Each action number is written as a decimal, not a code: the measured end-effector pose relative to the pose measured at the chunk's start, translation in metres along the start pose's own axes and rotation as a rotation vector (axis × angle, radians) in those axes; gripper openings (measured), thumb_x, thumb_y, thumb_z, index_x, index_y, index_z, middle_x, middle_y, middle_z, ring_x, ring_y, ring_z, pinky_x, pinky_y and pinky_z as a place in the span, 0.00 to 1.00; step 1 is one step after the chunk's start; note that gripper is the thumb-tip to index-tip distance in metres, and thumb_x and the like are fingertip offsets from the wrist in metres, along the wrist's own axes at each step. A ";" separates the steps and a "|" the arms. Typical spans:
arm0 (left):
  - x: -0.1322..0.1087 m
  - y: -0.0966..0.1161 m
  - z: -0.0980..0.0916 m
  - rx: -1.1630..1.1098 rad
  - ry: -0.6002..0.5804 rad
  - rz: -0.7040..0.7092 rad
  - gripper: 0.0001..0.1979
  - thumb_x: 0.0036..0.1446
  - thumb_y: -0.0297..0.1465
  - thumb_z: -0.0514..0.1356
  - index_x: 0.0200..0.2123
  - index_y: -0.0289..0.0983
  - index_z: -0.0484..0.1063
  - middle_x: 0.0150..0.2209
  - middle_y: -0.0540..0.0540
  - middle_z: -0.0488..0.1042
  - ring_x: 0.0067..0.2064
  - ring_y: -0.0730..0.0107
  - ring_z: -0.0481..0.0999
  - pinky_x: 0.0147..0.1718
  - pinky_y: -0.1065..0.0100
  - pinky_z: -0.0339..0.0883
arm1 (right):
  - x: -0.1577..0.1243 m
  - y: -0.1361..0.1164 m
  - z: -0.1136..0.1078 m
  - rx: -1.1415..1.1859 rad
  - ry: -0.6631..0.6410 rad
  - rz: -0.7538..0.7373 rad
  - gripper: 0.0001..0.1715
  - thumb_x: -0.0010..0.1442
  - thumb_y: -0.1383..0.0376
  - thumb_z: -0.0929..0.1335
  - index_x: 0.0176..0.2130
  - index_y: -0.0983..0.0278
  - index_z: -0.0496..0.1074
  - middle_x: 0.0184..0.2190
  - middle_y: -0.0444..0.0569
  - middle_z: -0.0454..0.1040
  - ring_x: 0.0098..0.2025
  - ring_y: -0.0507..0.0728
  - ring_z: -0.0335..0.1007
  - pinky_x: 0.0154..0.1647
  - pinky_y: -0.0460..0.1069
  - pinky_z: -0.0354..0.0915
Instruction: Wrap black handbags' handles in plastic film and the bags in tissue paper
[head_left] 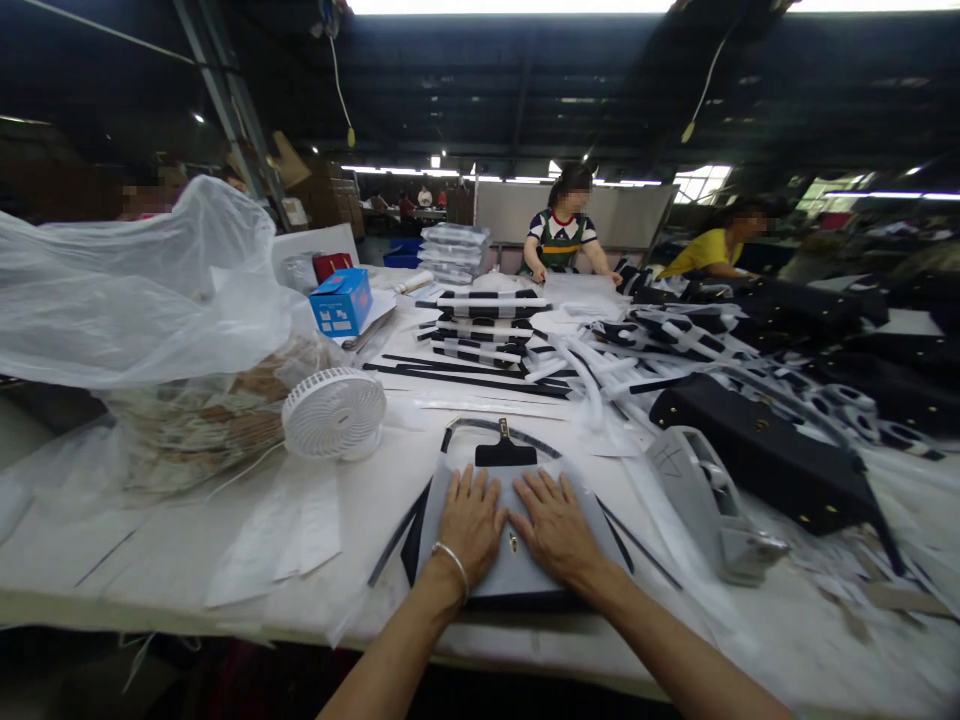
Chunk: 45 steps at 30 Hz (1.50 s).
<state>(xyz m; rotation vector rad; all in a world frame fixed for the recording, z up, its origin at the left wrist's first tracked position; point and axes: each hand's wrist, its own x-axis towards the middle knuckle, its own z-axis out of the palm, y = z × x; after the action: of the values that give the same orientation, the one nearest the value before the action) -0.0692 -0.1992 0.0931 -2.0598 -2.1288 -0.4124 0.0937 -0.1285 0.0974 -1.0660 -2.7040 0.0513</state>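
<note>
My left hand (471, 522) and my right hand (556, 524) lie flat side by side, fingers stretched out, on a pale grey sheet (592, 515) that covers a black handbag (411, 560) at the table's near edge. The bag's black tab with a metal clasp (505, 452) and its curved handle stick out just beyond my fingertips. A small metal piece (514, 543) shows between my two hands. A thin bracelet circles my left wrist.
A white table fan (334, 412) and a large plastic bag of goods (150, 300) sit to the left. A grey tape dispenser (709, 500) and a black bag (765, 450) lie to the right. Black straps, a blue box (341, 301) and people working fill the far side.
</note>
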 end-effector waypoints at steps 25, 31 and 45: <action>0.019 -0.005 -0.021 0.074 -0.076 0.032 0.16 0.65 0.43 0.52 0.44 0.39 0.72 0.40 0.42 0.75 0.45 0.57 0.73 0.49 0.55 0.59 | 0.012 0.012 -0.024 -0.018 -0.006 -0.035 0.32 0.62 0.41 0.60 0.48 0.61 0.74 0.41 0.54 0.76 0.48 0.64 0.69 0.57 0.59 0.51; 0.024 -0.005 -0.015 0.051 -0.039 -0.020 0.19 0.67 0.43 0.50 0.37 0.36 0.72 0.36 0.42 0.76 0.41 0.56 0.73 0.46 0.56 0.59 | 0.018 0.016 -0.015 -0.044 0.083 0.015 0.28 0.66 0.45 0.59 0.36 0.62 0.75 0.34 0.51 0.77 0.41 0.61 0.70 0.48 0.55 0.54; 0.028 -0.009 -0.013 0.021 0.038 -0.177 0.22 0.69 0.39 0.46 0.33 0.35 0.76 0.33 0.42 0.78 0.43 0.55 0.74 0.56 0.48 0.49 | 0.024 0.018 -0.008 -0.132 0.165 0.119 0.28 0.69 0.51 0.59 0.30 0.63 0.75 0.29 0.51 0.78 0.39 0.60 0.72 0.53 0.57 0.51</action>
<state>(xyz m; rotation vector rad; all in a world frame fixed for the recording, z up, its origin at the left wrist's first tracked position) -0.0805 -0.1768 0.1130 -1.8444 -2.2912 -0.4451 0.0909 -0.0993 0.1080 -1.2108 -2.5239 -0.1889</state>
